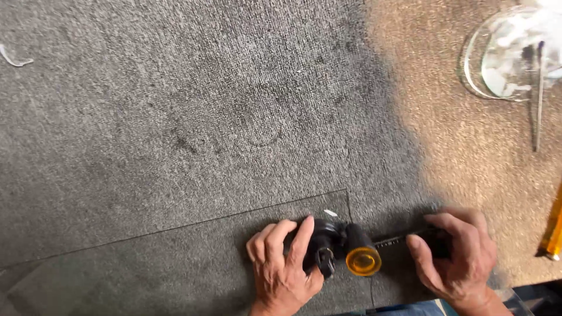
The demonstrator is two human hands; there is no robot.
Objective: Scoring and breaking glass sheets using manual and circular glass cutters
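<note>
A black device (342, 241) with an orange round lens (363, 261) lies on grey carpet near the bottom edge. My left hand (282, 270) grips its rounded black left end, forefinger stretched over the top. My right hand (455, 258) closes around the dark right end, where a thin black bar runs out from the lens part. A small black clip hangs below the body beside my left thumb. The parts under both palms are hidden.
A clear glass dish (508, 54) with white scraps sits at the top right, a thin metal tool (538, 96) resting across it. A yellow-handled tool (554, 228) lies at the right edge. A carpet seam (175, 227) runs leftward. A white scrap (13, 58) lies far left.
</note>
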